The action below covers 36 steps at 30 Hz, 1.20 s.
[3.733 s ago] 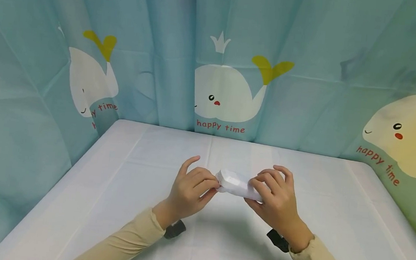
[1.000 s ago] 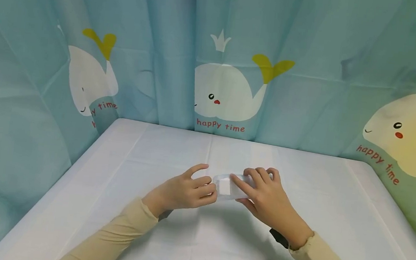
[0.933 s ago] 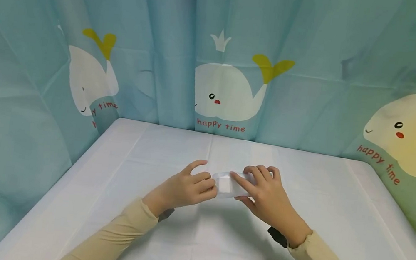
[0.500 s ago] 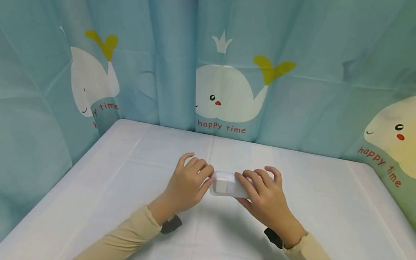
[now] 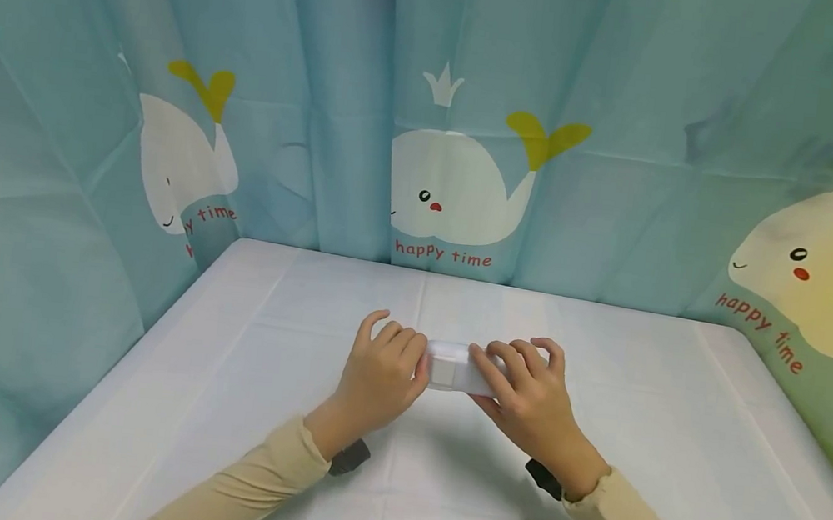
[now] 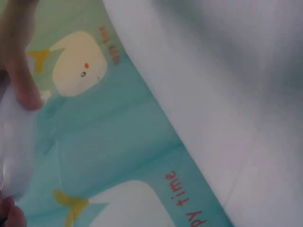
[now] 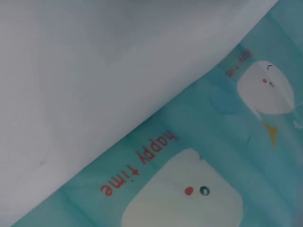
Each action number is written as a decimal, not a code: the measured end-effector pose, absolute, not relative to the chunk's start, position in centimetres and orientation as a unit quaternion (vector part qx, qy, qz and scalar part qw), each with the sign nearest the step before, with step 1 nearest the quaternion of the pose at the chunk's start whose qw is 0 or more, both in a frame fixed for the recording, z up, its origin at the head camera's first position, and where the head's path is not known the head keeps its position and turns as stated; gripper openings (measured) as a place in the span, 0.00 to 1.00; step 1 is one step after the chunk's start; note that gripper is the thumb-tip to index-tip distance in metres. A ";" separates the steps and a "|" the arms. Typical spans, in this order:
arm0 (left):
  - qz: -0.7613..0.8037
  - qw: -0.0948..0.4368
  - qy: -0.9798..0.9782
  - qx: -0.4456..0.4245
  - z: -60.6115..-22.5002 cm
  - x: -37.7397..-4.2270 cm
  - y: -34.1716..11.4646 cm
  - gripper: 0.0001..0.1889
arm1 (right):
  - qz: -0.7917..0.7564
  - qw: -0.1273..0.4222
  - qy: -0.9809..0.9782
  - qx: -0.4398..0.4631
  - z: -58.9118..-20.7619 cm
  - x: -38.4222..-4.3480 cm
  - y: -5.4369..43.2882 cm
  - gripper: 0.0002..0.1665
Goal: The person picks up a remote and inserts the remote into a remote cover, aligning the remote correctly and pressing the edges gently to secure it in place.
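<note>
Both hands hold up a small oblong whitish packet above the middle of the table. It looks glossy and partly see-through, with a whiter rectangle showing toward its left end. My left hand pinches the left end between thumb and curled fingers, its little or outer finger raised. Around the right part curls my right hand, thumb below and fingers over the top, hiding that end. In the left wrist view the packet shows blurred at the left edge, with fingers at it. The right wrist view shows neither hand nor packet.
A white-covered table with rounded far corners spreads beneath the hands. Blue-green curtains printed with whales hang along its back and sides. Dark bands sit under both wrists.
The left hand has turned more upright, and its fingers have come together on the packet's left end. The packet now lies more level than several seconds ago. The right hand keeps its grip.
</note>
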<state>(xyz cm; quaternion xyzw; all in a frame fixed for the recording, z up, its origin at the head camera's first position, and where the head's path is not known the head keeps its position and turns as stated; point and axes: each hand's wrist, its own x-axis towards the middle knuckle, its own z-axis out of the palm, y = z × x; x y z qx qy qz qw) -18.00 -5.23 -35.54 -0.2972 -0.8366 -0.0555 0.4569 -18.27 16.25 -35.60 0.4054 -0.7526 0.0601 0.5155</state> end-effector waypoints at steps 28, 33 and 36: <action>-0.027 0.434 -0.819 -0.375 -35.1 -18.7 -6.7 0.30 | 0.134 0.404 -0.799 0.425 -34.4 -18.2 18.6 0.20; -0.087 0.243 -0.888 -0.380 -34.3 -18.5 -7.2 0.34 | 0.044 0.546 -0.685 0.480 -34.8 -18.7 18.6 0.16; -0.123 0.202 -0.898 -0.371 -34.1 -18.5 -7.3 0.32 | 0.040 0.547 -0.681 0.486 -35.1 -18.8 18.7 0.14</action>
